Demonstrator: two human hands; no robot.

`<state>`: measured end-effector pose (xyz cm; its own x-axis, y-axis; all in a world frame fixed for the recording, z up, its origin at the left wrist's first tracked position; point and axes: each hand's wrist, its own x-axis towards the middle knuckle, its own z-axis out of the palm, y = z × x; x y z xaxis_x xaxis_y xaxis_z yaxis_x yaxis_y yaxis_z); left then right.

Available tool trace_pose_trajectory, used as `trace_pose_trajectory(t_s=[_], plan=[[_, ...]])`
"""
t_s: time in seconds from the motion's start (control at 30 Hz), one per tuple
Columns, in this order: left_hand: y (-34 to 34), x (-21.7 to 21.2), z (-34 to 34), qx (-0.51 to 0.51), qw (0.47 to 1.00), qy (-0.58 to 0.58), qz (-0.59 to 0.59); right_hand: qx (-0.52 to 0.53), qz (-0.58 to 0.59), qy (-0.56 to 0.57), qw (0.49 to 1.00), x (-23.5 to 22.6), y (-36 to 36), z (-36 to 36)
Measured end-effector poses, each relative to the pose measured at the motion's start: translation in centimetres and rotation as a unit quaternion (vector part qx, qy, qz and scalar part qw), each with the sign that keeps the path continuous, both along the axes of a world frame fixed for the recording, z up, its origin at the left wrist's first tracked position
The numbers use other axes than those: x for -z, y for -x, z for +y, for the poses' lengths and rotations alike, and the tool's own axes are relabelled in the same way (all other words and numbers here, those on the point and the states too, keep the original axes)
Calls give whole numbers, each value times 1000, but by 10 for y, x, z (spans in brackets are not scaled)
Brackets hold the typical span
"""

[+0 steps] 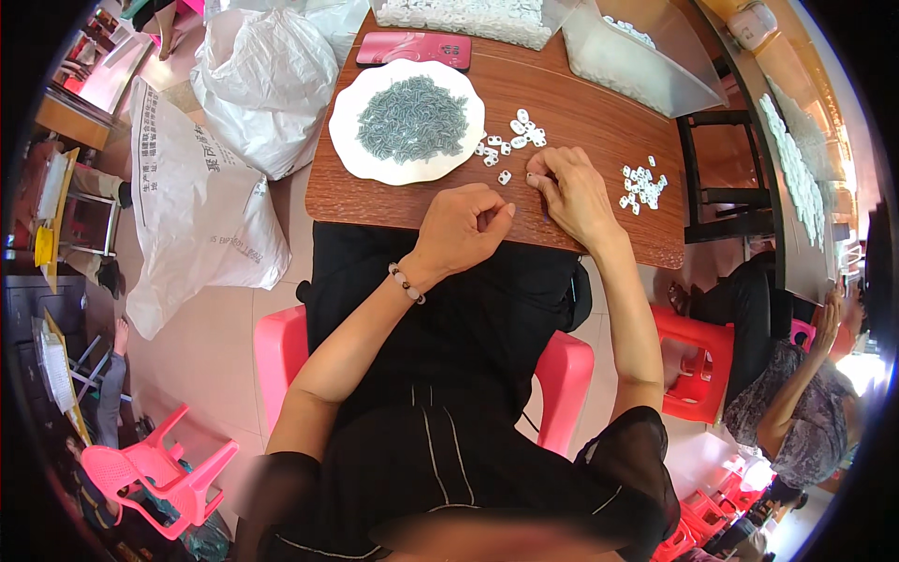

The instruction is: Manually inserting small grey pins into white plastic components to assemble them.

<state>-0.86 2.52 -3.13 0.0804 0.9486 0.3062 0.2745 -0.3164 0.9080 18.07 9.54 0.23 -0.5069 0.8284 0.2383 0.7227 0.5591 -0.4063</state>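
Desk (599,131): brown wood-grain top, smooth and hard. From my remote seat I judge a nudged piece would skate on it and drop off the near edge into the lap.
Bags (201,201): big crinkled white plastic sacks on the floor to the left, soft and slumped.
Plate (348,140): round, white, glossy, holding a heap of thin grey pins (412,119); a sweep of the forearm could scatter them.
Left hand (459,232): grip clenched into a loose fist at the desk edge; I cannot tell whether it holds anything.
Right hand (569,192): fingertips curled down on the desk, pinching something small, probably one white clip.
Clips (512,140): tiny white plastic pieces, loose, just beyond the right fingers; a second cluster (641,185) lies to the right. Small and slick, easy to fumble.
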Motion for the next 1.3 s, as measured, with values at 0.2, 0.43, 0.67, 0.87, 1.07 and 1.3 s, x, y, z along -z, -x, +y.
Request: trace_pose_trajectory(t_s=[0.2, 0.43, 0.67, 0.87, 1.07, 1.3], plan=[[-1, -2, -2, -2, 1000, -3, 0, 3, 2, -43, 999, 2, -4, -9], [-6, -5, -5, -35, 999, -1, -17, 21, 46, -33, 998, -6, -10, -25], [-2, -28, -20, 96, 950, 193, -226, -38, 315, 160, 935, -13, -5, -65], [7, -27, -29, 239, 857, 334, -311, -164, 320, 105, 927, -12, -6, -71], [6, -23, -38, 172, 821, 376, -394, -65, 376, 185, 906, -2, 0, -85], [-8, -15, -41, 80, 839, 330, -425, -4, 396, 186, 899, 11, 5, -90]])
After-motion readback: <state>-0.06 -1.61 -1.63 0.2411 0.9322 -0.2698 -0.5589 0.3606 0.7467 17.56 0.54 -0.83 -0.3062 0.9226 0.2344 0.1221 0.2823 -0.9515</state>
